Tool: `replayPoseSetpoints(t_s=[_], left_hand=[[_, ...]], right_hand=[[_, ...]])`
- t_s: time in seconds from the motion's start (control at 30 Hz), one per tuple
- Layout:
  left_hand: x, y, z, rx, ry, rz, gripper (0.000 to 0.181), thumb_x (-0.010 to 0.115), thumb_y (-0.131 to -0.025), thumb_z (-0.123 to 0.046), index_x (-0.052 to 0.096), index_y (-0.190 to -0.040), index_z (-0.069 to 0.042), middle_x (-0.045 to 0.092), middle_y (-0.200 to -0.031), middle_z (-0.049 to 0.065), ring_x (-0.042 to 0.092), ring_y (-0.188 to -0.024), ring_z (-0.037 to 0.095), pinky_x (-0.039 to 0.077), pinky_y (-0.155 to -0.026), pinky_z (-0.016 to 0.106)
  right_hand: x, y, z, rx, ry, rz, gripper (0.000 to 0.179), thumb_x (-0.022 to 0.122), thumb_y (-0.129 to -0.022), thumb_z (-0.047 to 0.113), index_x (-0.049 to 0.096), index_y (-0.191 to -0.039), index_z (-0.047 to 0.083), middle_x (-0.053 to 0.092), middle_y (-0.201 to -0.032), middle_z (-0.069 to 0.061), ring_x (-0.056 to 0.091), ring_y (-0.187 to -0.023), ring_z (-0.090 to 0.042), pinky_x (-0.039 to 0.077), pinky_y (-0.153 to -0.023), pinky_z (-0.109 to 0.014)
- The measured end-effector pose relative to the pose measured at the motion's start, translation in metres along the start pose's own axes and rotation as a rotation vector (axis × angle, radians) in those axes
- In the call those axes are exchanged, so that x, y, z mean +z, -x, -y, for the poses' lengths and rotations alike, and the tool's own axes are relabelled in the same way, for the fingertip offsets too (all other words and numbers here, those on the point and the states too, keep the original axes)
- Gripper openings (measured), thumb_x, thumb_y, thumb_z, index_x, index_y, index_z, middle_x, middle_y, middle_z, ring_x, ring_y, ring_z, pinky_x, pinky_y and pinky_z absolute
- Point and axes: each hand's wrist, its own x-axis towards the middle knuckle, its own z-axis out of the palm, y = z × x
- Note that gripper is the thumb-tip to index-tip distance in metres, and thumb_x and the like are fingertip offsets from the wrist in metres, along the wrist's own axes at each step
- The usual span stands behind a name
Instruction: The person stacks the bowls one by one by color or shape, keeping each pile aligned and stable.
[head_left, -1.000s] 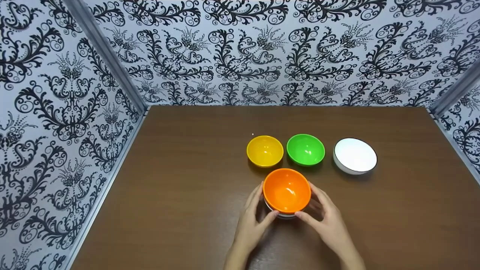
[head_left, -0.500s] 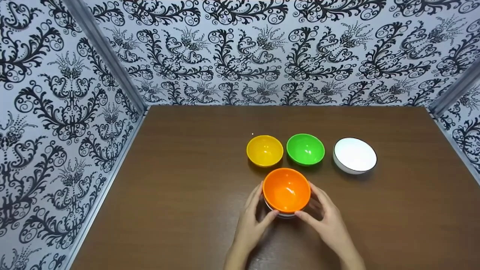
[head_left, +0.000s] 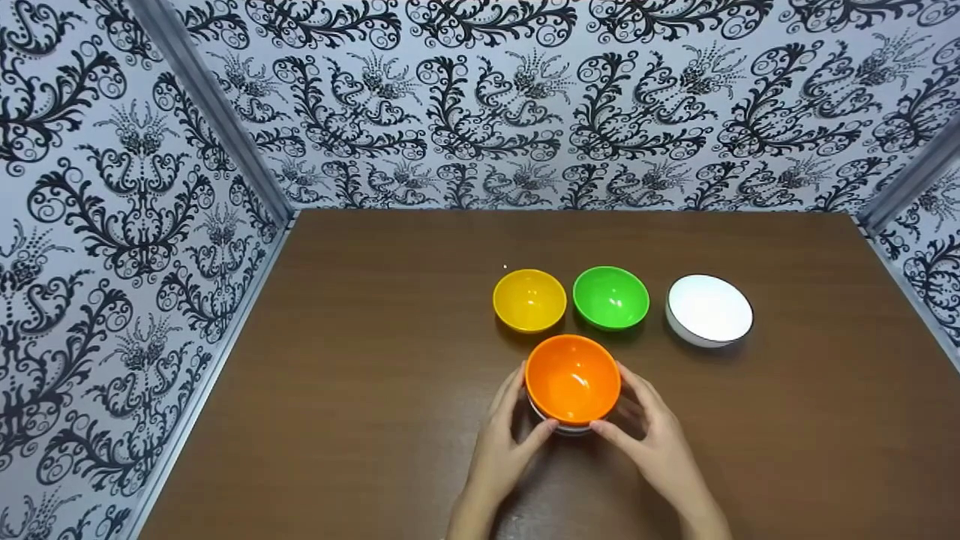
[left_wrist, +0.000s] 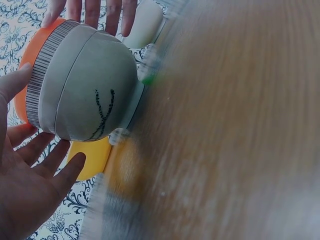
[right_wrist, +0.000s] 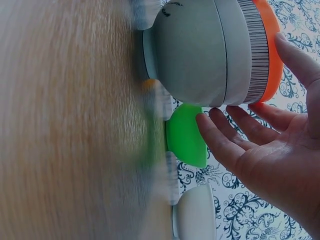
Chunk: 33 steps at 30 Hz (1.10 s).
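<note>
Both hands frame a stack of bowls, with a glossy orange bowl on top. Under its rim, the left wrist view shows a black-striped band and pale bowls nested below, the lowest pale bowl bearing a dark twig-like mark. My left hand holds the stack's left side, thumb at the near rim and fingers along the wall. Opposite it, my right hand grips the right side, thumb near the other one. Its fingertips lie against the pale wall in the right wrist view. The stack's foot is at the tabletop.
Behind the stack stand a yellow bowl and a green bowl, side by side. Farther right is a white bowl with a dark rim. The brown wooden table ends at patterned walls at the back and sides.
</note>
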Motion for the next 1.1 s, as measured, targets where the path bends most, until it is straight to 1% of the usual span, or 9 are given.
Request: replayPoseSetpoints(t_s=[0.17, 0.33, 0.4, 0.57, 0.63, 0.77, 0.9, 0.97, 1.1], left_hand=[[0.0007, -0.0004, 0.0007, 0.008, -0.004, -0.001, 0.079, 0.069, -0.090, -0.048, 0.037, -0.155, -0.015, 0.042, -0.157, 0.010, 0.042, -0.144, 0.029, 0.034, -0.118, 0.055], [0.0000, -0.0006, 0.0001, -0.005, 0.006, 0.002, 0.081, 0.070, -0.089, -0.048, 0.036, -0.155, -0.016, 0.041, -0.158, 0.009, 0.041, -0.145, 0.026, 0.034, -0.119, 0.052], [0.0001, -0.0004, 0.0002, -0.006, 0.008, 0.002, 0.081, 0.071, -0.089, -0.047, 0.036, -0.155, -0.016, 0.041, -0.158, 0.009, 0.041, -0.145, 0.026, 0.034, -0.119, 0.052], [0.0001, -0.0003, 0.0004, -0.010, 0.015, 0.003, 0.081, 0.071, -0.088, -0.047, 0.036, -0.155, -0.017, 0.041, -0.158, 0.007, 0.042, -0.145, 0.026, 0.034, -0.119, 0.053], [-0.0001, -0.0004, 0.0005, -0.012, 0.020, 0.005, 0.082, 0.072, -0.088, -0.048, 0.036, -0.155, -0.017, 0.041, -0.158, 0.006, 0.042, -0.145, 0.026, 0.034, -0.119, 0.052], [0.0002, -0.0006, 0.0018, 0.000, 0.018, 0.004, 0.083, 0.072, -0.087, -0.048, 0.036, -0.155, -0.016, 0.042, -0.158, 0.007, 0.042, -0.144, 0.026, 0.034, -0.119, 0.054], [0.0012, -0.0008, 0.0027, -0.009, 0.009, 0.004, 0.084, 0.075, -0.086, -0.045, 0.036, -0.155, -0.014, 0.041, -0.157, 0.011, 0.042, -0.144, 0.030, 0.034, -0.118, 0.056], [0.0016, -0.0010, 0.0026, -0.021, 0.007, 0.004, 0.085, 0.076, -0.086, -0.043, 0.036, -0.155, -0.015, 0.041, -0.157, 0.012, 0.041, -0.145, 0.031, 0.034, -0.118, 0.056], [0.0016, -0.0011, 0.0028, -0.026, 0.010, 0.004, 0.086, 0.077, -0.085, -0.042, 0.036, -0.155, -0.015, 0.041, -0.157, 0.010, 0.041, -0.145, 0.030, 0.034, -0.118, 0.055]], right_hand=[[-0.0002, 0.0001, -0.0007, -0.004, -0.010, -0.003, 0.076, 0.081, -0.082, 0.011, 0.046, -0.149, 0.011, 0.054, -0.144, -0.009, 0.058, -0.118, 0.000, 0.052, -0.099, -0.021], [-0.0007, 0.0003, -0.0014, -0.010, -0.017, -0.007, 0.075, 0.081, -0.081, 0.009, 0.046, -0.148, 0.010, 0.055, -0.142, -0.009, 0.058, -0.117, 0.000, 0.053, -0.099, -0.021], [-0.0010, 0.0002, -0.0014, -0.006, -0.013, -0.005, 0.075, 0.081, -0.081, 0.009, 0.046, -0.148, 0.010, 0.056, -0.141, -0.009, 0.058, -0.117, 0.000, 0.053, -0.099, -0.023], [-0.0021, 0.0005, -0.0014, 0.017, -0.004, 0.001, 0.074, 0.080, -0.082, 0.011, 0.046, -0.148, 0.010, 0.056, -0.140, -0.009, 0.059, -0.116, -0.001, 0.054, -0.102, -0.037], [-0.0027, 0.0008, -0.0019, 0.022, -0.006, 0.002, 0.074, 0.080, -0.083, 0.011, 0.047, -0.148, 0.010, 0.056, -0.140, -0.009, 0.059, -0.116, -0.001, 0.053, -0.103, -0.041], [-0.0037, 0.0006, -0.0032, 0.032, -0.017, 0.002, 0.072, 0.080, -0.082, 0.010, 0.048, -0.147, 0.010, 0.056, -0.140, -0.009, 0.059, -0.117, -0.001, 0.052, -0.103, -0.043], [-0.0047, 0.0006, -0.0040, 0.045, -0.019, 0.006, 0.071, 0.080, -0.083, 0.011, 0.048, -0.146, 0.009, 0.057, -0.139, -0.010, 0.060, -0.116, -0.001, 0.052, -0.103, -0.044], [-0.0052, 0.0008, -0.0042, 0.051, -0.014, 0.009, 0.070, 0.080, -0.083, 0.012, 0.048, -0.146, 0.009, 0.057, -0.139, -0.010, 0.061, -0.116, -0.002, 0.052, -0.103, -0.044], [-0.0064, 0.0012, -0.0045, 0.058, -0.001, 0.010, 0.069, 0.080, -0.084, 0.013, 0.049, -0.145, 0.009, 0.057, -0.139, -0.010, 0.062, -0.119, -0.013, 0.053, -0.102, -0.044]])
